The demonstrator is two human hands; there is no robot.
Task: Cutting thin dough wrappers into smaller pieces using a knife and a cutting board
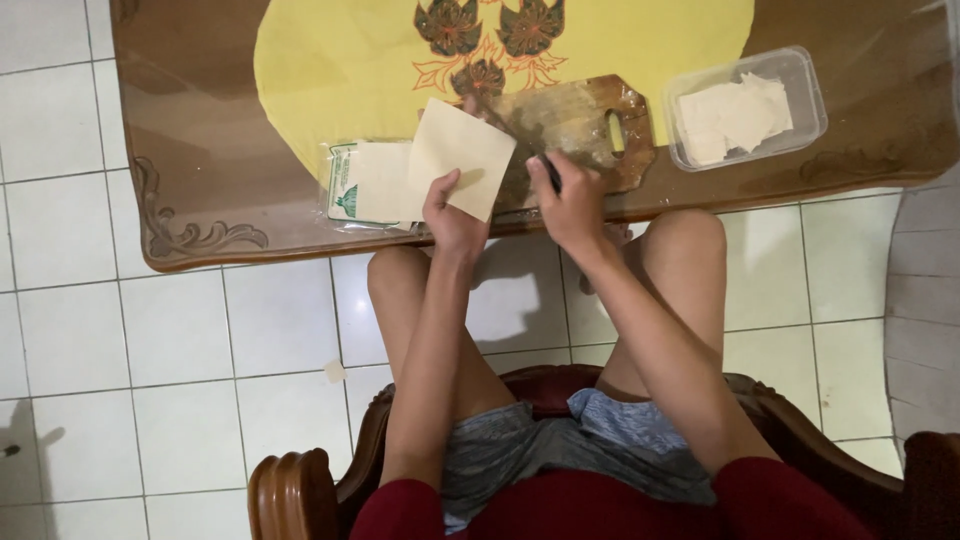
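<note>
So the left hand [452, 212] has one pale square wrapper sheet [461, 158] pinched at its near edge, thumb on top and fingers under, and it's held up off the table, tilted so a corner points away from the body. It looks really thin and light, basically a dough skin, so I'd guess it's floppy and tears easily if you tug it; it holds fairly flat here, so it may be a bit stiff or dry. Pinching near an edge or corner like this seems right, and supporting it from below with flat fingers would be safer than squeezing hard. The right hand [572, 205] is just to the right of it, fingers curled around something dark, maybe a knife handle [549, 172], honestly too blurry to be sure. Right past both hands is a wooden cutting board [590, 125] with a slot handle, looking wet or floury. Just left of the left hand there's an opened plastic pack of wrappers [365, 183] with more sheets stacked in it. Farther out to the right of the right hand sits a clear plastic container [797, 88] with a few cut pieces inside. All of it is on a glass-topped wooden table [200, 150] with a yellow patterned cloth [340, 60] under the glass.
</note>
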